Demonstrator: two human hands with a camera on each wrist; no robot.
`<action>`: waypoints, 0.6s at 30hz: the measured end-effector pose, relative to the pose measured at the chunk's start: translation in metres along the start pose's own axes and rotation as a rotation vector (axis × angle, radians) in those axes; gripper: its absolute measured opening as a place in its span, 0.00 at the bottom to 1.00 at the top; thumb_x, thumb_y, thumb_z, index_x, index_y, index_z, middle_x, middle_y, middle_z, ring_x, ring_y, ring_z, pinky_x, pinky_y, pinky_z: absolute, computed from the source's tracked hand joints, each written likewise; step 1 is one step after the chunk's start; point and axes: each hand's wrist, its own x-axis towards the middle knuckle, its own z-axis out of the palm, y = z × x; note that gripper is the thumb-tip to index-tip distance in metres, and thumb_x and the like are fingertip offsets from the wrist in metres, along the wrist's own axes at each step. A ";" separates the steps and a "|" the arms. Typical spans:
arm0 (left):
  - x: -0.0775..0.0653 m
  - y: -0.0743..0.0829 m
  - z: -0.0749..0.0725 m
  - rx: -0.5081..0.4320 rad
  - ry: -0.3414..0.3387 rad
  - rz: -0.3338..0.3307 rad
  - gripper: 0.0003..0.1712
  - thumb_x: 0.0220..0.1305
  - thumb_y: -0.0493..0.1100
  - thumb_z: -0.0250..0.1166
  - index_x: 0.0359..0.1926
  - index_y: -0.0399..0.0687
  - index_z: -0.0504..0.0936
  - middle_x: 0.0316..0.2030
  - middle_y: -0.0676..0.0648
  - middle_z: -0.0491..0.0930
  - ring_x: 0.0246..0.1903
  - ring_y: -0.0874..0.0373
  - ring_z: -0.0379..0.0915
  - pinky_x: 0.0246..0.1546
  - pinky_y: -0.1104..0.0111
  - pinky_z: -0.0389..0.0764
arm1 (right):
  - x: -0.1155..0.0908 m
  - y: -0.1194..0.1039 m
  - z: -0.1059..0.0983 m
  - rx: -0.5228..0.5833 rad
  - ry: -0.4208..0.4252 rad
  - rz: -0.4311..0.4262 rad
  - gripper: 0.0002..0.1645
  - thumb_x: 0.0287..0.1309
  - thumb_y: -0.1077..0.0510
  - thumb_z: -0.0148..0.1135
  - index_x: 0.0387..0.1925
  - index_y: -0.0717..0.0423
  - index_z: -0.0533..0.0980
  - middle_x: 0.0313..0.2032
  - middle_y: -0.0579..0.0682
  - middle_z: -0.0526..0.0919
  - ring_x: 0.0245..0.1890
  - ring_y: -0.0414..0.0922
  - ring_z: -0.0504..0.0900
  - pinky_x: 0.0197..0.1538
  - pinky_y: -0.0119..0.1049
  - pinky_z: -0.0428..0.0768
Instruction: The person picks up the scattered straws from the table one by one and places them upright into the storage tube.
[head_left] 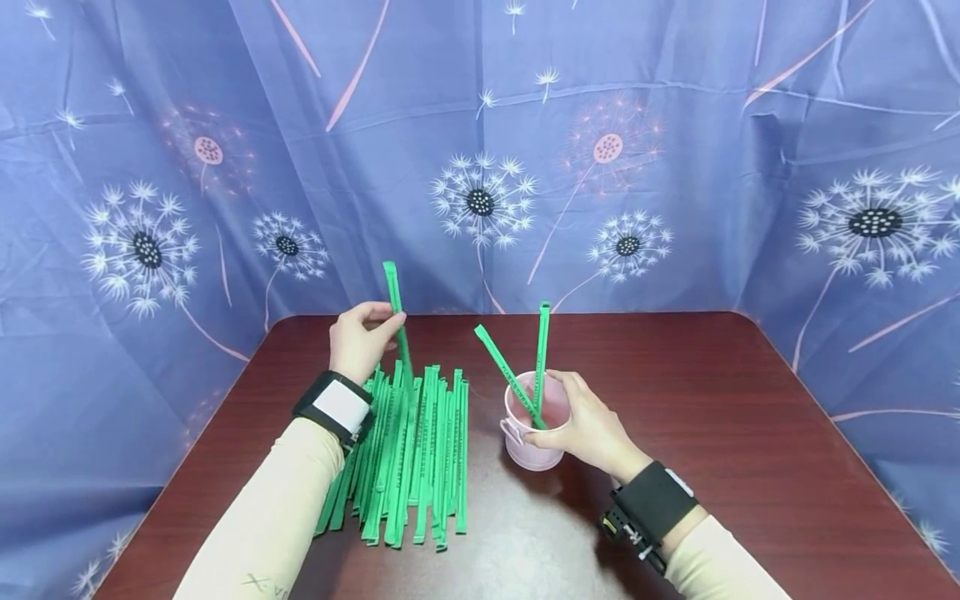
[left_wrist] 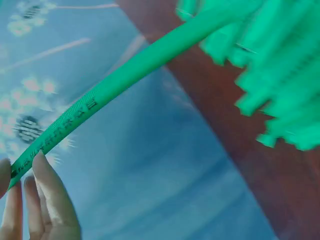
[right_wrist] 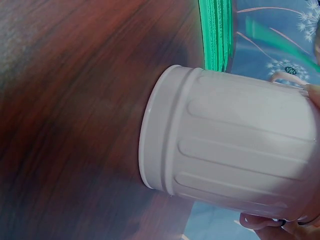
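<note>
My left hand [head_left: 365, 340] pinches one long, thin green stick packet [head_left: 395, 287] between thumb and fingers, holding it up over the far end of a pile. Dark printed characters run along this packet [left_wrist: 75, 112] in the left wrist view. Below it lies the pile of similar green packets [head_left: 423, 454], side by side on the table. My right hand [head_left: 596, 427] grips a small pale pink bucket [head_left: 534, 457] around its rim, from the right. Two green packets [head_left: 542, 342] lean inside the bucket, their upper ends sticking out. Ribbed sides of the bucket [right_wrist: 240, 145] fill the right wrist view.
A dark reddish-brown wooden table [head_left: 712, 400] carries everything. Behind it and along both sides hangs a blue cloth [head_left: 420, 100] with a dandelion print. The bucket stands to the right of the pile, with bare tabletop between them.
</note>
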 end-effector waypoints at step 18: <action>-0.024 0.049 0.034 -0.549 -0.087 0.074 0.12 0.62 0.32 0.67 0.45 0.30 0.79 0.33 0.48 0.84 0.29 0.63 0.85 0.34 0.60 0.90 | 0.000 0.000 0.000 -0.008 0.009 -0.005 0.57 0.37 0.41 0.79 0.68 0.52 0.64 0.62 0.54 0.74 0.54 0.52 0.80 0.47 0.60 0.82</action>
